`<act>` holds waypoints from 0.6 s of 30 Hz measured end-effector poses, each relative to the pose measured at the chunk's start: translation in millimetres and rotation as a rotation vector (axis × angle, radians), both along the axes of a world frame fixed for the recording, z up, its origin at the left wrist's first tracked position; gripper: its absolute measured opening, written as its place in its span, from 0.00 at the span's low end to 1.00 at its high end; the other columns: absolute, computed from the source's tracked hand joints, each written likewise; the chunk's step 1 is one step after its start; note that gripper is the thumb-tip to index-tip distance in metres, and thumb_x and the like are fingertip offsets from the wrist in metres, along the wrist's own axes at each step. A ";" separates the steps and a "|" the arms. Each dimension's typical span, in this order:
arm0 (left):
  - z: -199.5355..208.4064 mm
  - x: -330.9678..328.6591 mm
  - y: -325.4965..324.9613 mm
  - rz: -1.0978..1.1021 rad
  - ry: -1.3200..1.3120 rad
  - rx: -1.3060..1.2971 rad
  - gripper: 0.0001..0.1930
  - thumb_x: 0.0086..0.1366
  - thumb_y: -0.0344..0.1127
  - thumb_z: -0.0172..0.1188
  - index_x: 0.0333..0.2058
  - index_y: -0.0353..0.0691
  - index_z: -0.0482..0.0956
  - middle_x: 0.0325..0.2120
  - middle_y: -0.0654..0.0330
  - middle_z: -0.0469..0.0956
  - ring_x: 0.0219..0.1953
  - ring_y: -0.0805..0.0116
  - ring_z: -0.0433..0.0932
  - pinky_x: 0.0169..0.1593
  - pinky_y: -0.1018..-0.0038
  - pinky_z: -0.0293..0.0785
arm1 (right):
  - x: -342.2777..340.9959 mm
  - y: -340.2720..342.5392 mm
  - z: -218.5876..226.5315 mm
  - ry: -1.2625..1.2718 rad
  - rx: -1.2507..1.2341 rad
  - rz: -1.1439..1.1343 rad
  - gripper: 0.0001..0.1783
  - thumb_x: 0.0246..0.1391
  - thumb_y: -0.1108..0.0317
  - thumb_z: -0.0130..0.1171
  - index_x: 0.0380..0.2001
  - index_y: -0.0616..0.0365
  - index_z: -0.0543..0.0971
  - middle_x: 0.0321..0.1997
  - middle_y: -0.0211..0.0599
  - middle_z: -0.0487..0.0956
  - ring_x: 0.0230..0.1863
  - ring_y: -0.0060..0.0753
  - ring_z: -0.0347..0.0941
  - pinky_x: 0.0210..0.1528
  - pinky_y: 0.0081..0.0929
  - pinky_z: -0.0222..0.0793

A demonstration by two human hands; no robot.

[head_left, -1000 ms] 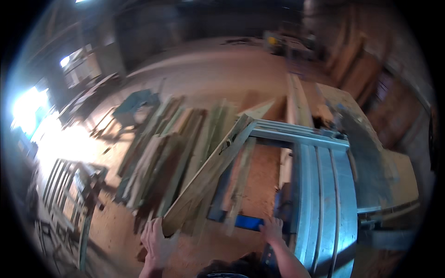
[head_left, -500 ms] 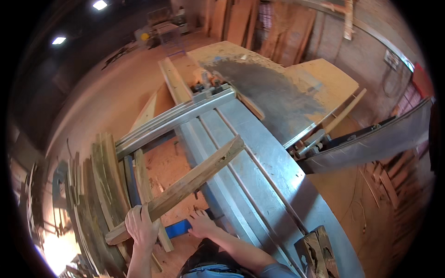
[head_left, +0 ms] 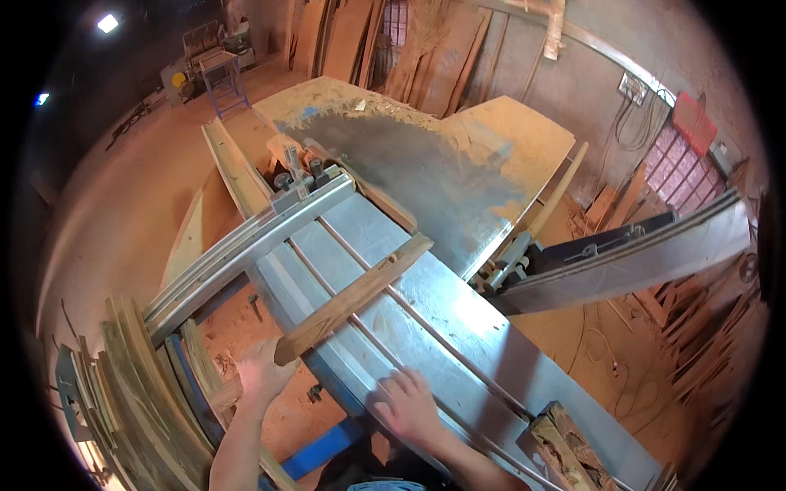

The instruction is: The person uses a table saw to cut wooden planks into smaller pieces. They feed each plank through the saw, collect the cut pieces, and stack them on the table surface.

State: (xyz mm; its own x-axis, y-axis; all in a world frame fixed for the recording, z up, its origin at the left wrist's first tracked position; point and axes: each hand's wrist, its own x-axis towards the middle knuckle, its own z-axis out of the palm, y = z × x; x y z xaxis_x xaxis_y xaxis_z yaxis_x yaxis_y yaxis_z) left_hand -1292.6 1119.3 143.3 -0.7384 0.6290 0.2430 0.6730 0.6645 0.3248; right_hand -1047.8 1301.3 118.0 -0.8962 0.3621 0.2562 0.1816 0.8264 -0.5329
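Observation:
A rough wooden board (head_left: 360, 299) lies slantwise across the grey metal machine table (head_left: 458, 327), its far end resting near the table's middle. Around the near part of this board, my left hand (head_left: 266, 372) is closed; a short stub of wood shows on the other side of the hand. My right hand (head_left: 405, 405) is empty, with its fingers spread over the near left edge of the metal table. Whether its fingertips touch the surface, I cannot tell.
Stacked wooden strips (head_left: 147, 368) stand on the left. A metal fence (head_left: 254, 245) crosses the table's far left end. A split wooden block (head_left: 565, 446) sits at the near right. Beyond is a sawdust-covered panel (head_left: 401, 164); a long grey beam (head_left: 630, 250) juts out right.
The board has moved farther onto the metal table with my left hand on it. My right hand has left the blue bar and moved right, over the table. The view has shifted right.

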 end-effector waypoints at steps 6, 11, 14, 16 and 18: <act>-8.0 -88.4 15.0 -0.065 -0.838 0.037 0.27 0.55 0.44 0.69 0.52 0.36 0.79 0.41 0.54 0.83 0.47 0.61 0.81 0.48 0.66 0.76 | -5.3 7.4 -19.3 -0.319 0.068 -0.091 0.39 0.51 0.45 0.64 0.56 0.65 0.71 0.66 0.50 0.65 0.70 0.56 0.56 0.72 0.56 0.46; -18.9 -129.7 29.2 -0.148 -1.620 0.128 0.20 0.70 0.43 0.56 0.52 0.32 0.77 0.41 0.52 0.83 0.38 0.62 0.83 0.46 0.68 0.78 | -4.9 7.8 -29.8 -0.383 0.102 -0.094 0.42 0.51 0.40 0.63 0.58 0.62 0.70 0.66 0.48 0.64 0.70 0.55 0.55 0.73 0.56 0.45; -24.2 -140.0 31.9 -0.124 -1.753 0.102 0.19 0.74 0.42 0.49 0.50 0.30 0.77 0.38 0.51 0.83 0.33 0.61 0.84 0.43 0.66 0.80 | -7.1 8.2 -22.7 -0.470 0.101 -0.074 0.43 0.52 0.36 0.61 0.59 0.61 0.72 0.67 0.47 0.65 0.70 0.57 0.56 0.73 0.56 0.45; -27.0 -145.2 31.8 -0.138 -1.787 0.045 0.22 0.72 0.47 0.53 0.51 0.32 0.78 0.38 0.51 0.84 0.34 0.61 0.85 0.42 0.65 0.80 | -9.6 10.4 -22.9 -0.381 0.124 -0.067 0.43 0.51 0.39 0.63 0.58 0.63 0.70 0.65 0.48 0.65 0.69 0.54 0.57 0.71 0.54 0.47; -25.3 -145.9 39.5 -0.188 -1.559 -0.049 0.25 0.67 0.51 0.59 0.51 0.34 0.78 0.39 0.50 0.84 0.37 0.59 0.85 0.42 0.65 0.80 | -9.5 10.3 -21.8 -0.374 0.134 -0.072 0.43 0.50 0.40 0.63 0.58 0.65 0.70 0.64 0.48 0.65 0.68 0.52 0.57 0.70 0.53 0.48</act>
State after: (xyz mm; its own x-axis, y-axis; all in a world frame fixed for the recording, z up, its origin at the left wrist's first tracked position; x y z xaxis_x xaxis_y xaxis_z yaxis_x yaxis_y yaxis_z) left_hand -1438.5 1158.9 118.1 -0.1458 0.7217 -0.6767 -0.2208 0.6430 0.7333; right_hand -1057.3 1311.5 96.2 -0.9102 0.4128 -0.0336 0.4024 0.8623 -0.3074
